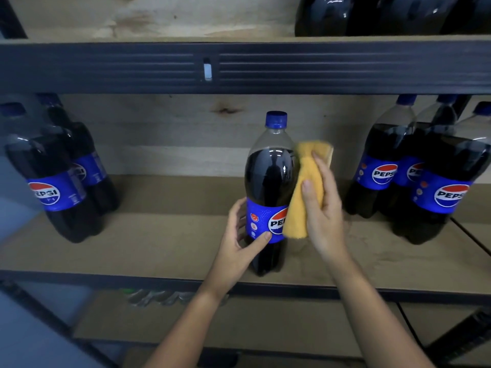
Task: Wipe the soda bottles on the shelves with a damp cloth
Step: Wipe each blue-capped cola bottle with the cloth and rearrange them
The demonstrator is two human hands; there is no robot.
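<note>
One bottle alone at mid-shelf, bottle groups either side.

The blue-capped plastic cola bottle (268,192) stands on the brown board shelf (164,235) (near its front edge), between the left bottle cluster (55,176) and the right bottle cluster (414,171); more bottles (372,17) sit on the shelf above.

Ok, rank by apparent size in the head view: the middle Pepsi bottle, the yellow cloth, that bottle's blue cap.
1. Middle Pepsi bottle, by far the largest.
2. Yellow cloth, gripped by the right hand.
3. Blue cap, smallest.
</note>
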